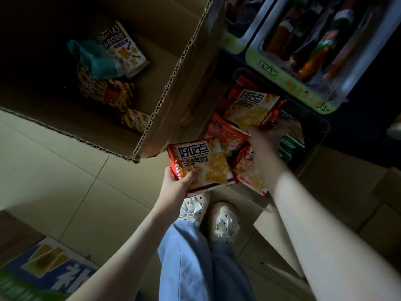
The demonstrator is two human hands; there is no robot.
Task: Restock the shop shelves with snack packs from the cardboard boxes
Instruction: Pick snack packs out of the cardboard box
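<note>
- The snack pack (202, 164) in the left hand (173, 185) is a flat, square red pouch with a pale crackers picture and bold dark lettering; it is held face up and level, just above the floor tiles and in front of the low clear bin (312, 135), probably waiting its turn to go in.
- The left hand's fingers curl under the pack's near-left corner with the thumb pressed on top, a pinch that keeps the slack pouch flat.
- The right hand (263, 137) reaches into the bin, over the matching red packs (251, 105) already lying there, overlapped and tilted; it looks to be pushing or steadying them to make room. Dim light hides how its fingers lie, so I cannot tell whether they grip a pack.
- Green packs (289, 146) sit at the bin's right side.
- The open cardboard box (173, 94) stands just left of the bin, close for short reaches; a few mixed packs (108, 68) remain at its bottom.
- Above the bin, green-edged shelf trays (273, 70) hold sausage-like snacks.
</note>
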